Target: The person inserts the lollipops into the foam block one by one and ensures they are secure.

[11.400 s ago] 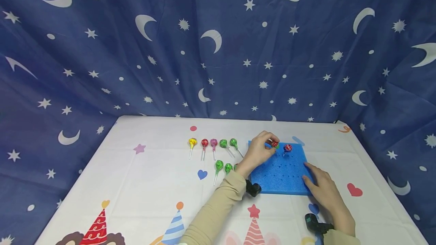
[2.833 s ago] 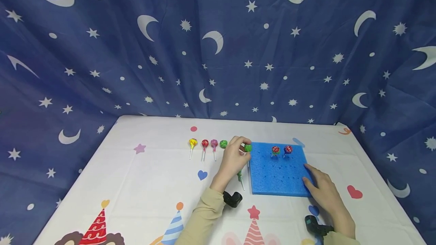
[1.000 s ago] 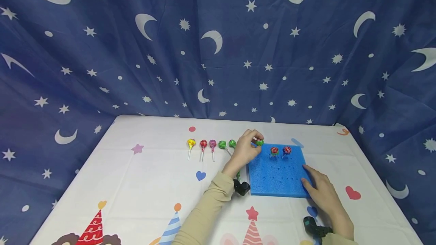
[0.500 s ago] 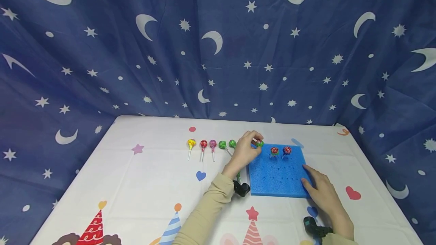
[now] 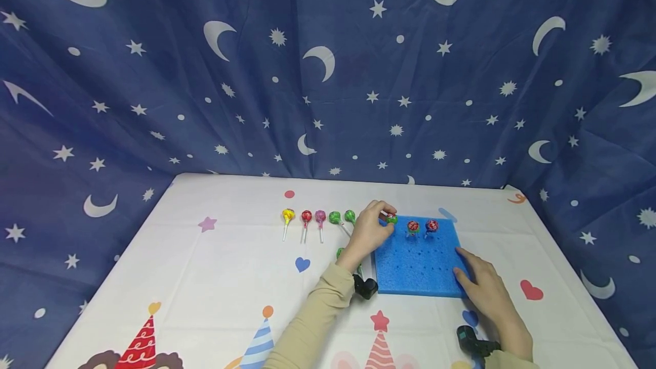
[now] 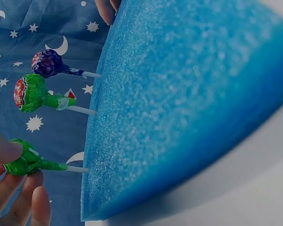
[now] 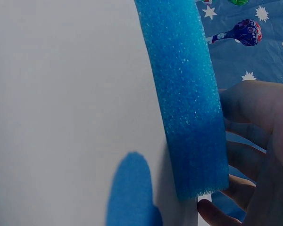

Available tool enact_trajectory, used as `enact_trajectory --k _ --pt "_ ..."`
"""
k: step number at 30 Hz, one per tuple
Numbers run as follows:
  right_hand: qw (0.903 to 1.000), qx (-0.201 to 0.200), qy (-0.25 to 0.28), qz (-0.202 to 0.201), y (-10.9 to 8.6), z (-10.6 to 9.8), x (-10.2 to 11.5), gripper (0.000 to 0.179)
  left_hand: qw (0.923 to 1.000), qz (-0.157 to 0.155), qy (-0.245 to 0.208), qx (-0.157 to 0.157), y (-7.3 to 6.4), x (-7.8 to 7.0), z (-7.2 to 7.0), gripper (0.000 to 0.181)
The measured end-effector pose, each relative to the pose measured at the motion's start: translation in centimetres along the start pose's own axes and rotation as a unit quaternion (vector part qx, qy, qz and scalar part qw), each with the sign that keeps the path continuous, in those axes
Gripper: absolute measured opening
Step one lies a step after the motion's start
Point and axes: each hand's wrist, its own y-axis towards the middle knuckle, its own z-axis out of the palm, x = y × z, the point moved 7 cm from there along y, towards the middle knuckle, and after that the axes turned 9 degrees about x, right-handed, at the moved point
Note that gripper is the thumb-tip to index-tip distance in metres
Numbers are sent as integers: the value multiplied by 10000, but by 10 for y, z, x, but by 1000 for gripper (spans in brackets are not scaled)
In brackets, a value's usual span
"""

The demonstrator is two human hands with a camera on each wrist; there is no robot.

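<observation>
Carried rightward since the frame of 2.8 seconds ago, from just outside the blue foam board (image 5: 417, 278) to the far left corner of it: one green lollipop (image 6: 33, 162), in the left hand (image 5: 370, 229).

Far left on the white-covered desk (image 5: 230, 272), one printed purple star (image 5: 207, 224). Next, in the far row, left to right: one yellow lollipop (image 5: 288, 216), one red lollipop (image 5: 306, 217), one pink lollipop (image 5: 320, 217), then two lying green lollipops (image 5: 335, 217); five in all, flat on the cloth with sticks toward the near side. Nearer, partly hidden by the left wrist, parts of apparently two more green lollipops (image 5: 340, 252).

Above the board's corner, thumb and fingers of the left hand pinching the candy end of the green lollipop. In the left wrist view, stick end right at the foam's face; impossible to tell how deep. On that wrist, one black device (image 5: 366, 287).

In the board, pierced with rows of small holes, two standing: first one green-and-red lollipop (image 5: 413, 227), then one purple-blue lollipop (image 5: 431, 226). Along the right edge, touching the foam, the right hand (image 5: 484, 283), with fingers and thumb spread apart. On the right wrist, a second black device (image 5: 471, 339). Farthest right, one printed red heart (image 5: 531, 290).
</observation>
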Motion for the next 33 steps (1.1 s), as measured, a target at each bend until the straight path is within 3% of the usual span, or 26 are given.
enact_trajectory --k 18,33 --pt "10000 44 -5 73 2 1 -2 65 10000 -1 26 38 -2 0 -6 29" --pt "9999 46 -84 98 2 1 -1 64 10000 -66 -21 34 -18 1 -16 29"
